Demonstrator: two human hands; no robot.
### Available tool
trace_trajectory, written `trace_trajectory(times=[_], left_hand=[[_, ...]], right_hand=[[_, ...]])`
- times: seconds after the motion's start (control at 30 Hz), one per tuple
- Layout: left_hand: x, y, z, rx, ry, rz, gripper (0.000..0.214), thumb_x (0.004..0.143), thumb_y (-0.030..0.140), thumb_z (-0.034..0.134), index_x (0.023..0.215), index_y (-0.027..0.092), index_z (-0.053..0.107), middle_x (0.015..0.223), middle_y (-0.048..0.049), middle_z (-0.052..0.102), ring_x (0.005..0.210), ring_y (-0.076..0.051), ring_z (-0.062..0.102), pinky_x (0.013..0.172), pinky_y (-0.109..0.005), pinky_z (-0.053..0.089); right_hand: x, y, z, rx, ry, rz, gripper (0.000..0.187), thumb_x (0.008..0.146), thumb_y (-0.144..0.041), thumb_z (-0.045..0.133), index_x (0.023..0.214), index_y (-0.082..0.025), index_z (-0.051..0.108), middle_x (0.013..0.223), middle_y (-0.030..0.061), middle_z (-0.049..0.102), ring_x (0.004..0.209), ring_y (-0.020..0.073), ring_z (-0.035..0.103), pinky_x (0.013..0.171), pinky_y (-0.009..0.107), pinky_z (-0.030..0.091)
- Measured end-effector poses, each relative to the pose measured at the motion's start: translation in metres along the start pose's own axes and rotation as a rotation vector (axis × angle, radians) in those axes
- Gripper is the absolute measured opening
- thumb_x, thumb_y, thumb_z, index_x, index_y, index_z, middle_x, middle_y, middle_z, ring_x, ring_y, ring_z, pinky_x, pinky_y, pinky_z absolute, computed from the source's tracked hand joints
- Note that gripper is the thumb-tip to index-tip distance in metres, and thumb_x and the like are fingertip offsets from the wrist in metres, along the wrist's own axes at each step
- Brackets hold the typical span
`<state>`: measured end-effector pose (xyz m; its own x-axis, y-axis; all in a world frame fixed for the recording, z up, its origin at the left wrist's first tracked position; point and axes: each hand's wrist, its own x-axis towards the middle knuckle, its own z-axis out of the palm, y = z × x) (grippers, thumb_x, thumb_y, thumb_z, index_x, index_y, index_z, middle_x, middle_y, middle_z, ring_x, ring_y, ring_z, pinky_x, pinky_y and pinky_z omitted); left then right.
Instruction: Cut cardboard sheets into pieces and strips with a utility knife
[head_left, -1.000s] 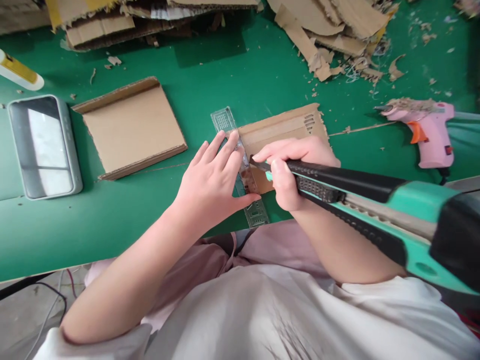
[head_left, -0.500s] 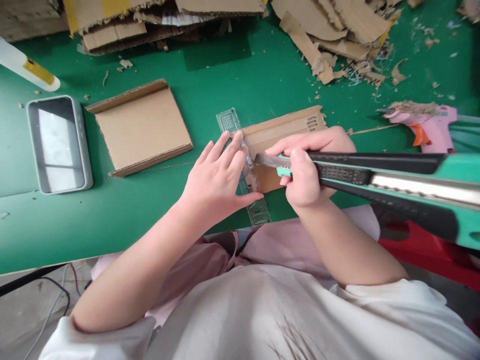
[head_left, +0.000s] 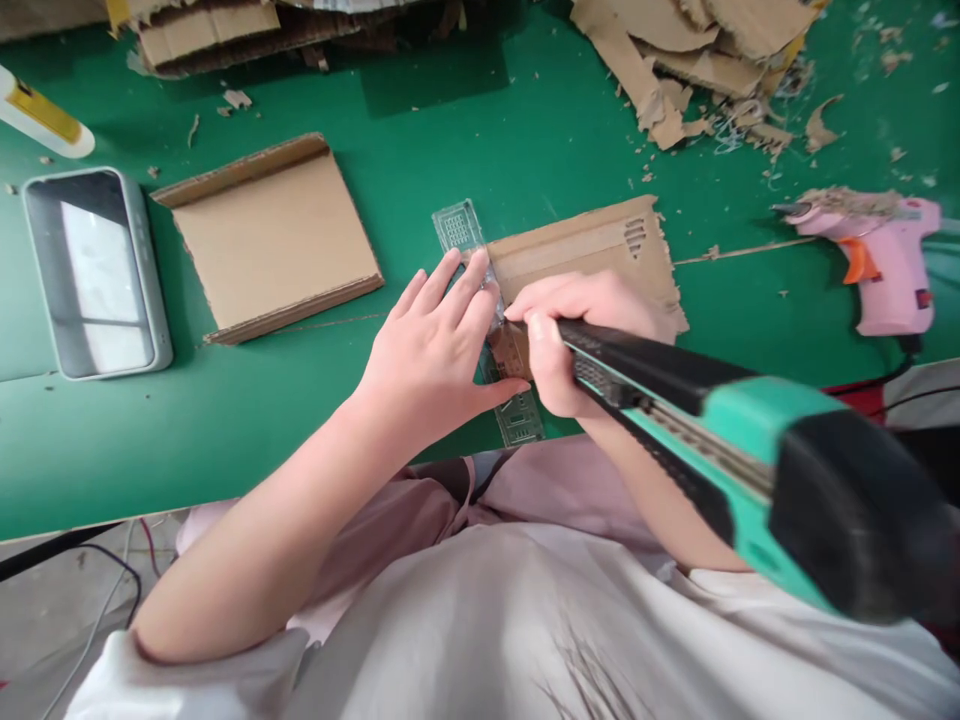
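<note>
My left hand (head_left: 431, 345) lies flat with its fingers spread, pressing a clear plastic ruler (head_left: 459, 226) onto a strip of cardboard (head_left: 570, 245). The ruler runs across the strip's left end. In my right hand (head_left: 577, 330) is a green and black utility knife (head_left: 675, 400), its handle slanting down to the right toward the camera. My fingers hide most of the blade, whose tip end is close to the ruler's right edge. To the left rests a cardboard piece with two folded-up edges (head_left: 277, 235).
A phone (head_left: 97, 270) lies at the far left, below a white and yellow tube-like object (head_left: 45, 115). Torn cardboard (head_left: 697, 60) and scraps lie at the back. A pink glue gun (head_left: 892, 260) sits on the right of the green table (head_left: 300, 420).
My right hand has moved slightly left, and the knife's handle has swung steeper, its rear end lower. My left hand stays on the ruler. The view has shifted a little.
</note>
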<state>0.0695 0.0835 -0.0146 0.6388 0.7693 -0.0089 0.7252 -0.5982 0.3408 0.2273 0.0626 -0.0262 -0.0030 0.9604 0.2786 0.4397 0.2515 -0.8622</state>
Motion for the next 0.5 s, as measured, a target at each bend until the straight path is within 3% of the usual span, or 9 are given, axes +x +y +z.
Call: trace_trajectory(times=[0.13, 0.3, 0.5], left_hand=[[0.0004, -0.0001, -0.0005, 0.005, -0.016, -0.005, 0.063, 0.075, 0.052, 0.063, 0.124, 0.016, 0.048, 0.147, -0.0162, 0.036, 0.138, -0.034, 0.03, 0.111, -0.051, 0.028], [0.001, 0.0002, -0.0021, 0.013, -0.035, -0.003, 0.069, 0.072, 0.054, 0.065, 0.126, 0.014, 0.046, 0.147, -0.0181, 0.035, 0.138, -0.035, 0.029, 0.11, -0.053, 0.028], [0.0008, 0.0009, -0.0014, -0.006, -0.017, -0.005, 0.067, 0.073, 0.053, 0.065, 0.125, 0.016, 0.046, 0.147, -0.0172, 0.036, 0.137, -0.035, 0.03, 0.111, -0.053, 0.028]], right_hand=[[0.0019, 0.0003, 0.001, -0.027, 0.078, -0.115, 0.014, 0.084, -0.03, 0.051, 0.073, -0.025, 0.059, 0.072, 0.0007, 0.065, 0.072, 0.0166, 0.063, 0.065, 0.032, 0.054], [0.0009, -0.0025, -0.0043, 0.121, 0.262, -0.038, 0.02, 0.085, -0.033, 0.053, 0.068, -0.025, 0.061, 0.074, 0.0015, 0.067, 0.067, 0.0172, 0.065, 0.064, 0.034, 0.057], [0.0009, -0.0023, -0.0028, 0.156, 0.226, -0.052, 0.02, 0.083, -0.03, 0.057, 0.064, -0.025, 0.061, 0.069, -0.0006, 0.069, 0.059, 0.0147, 0.065, 0.059, 0.03, 0.057]])
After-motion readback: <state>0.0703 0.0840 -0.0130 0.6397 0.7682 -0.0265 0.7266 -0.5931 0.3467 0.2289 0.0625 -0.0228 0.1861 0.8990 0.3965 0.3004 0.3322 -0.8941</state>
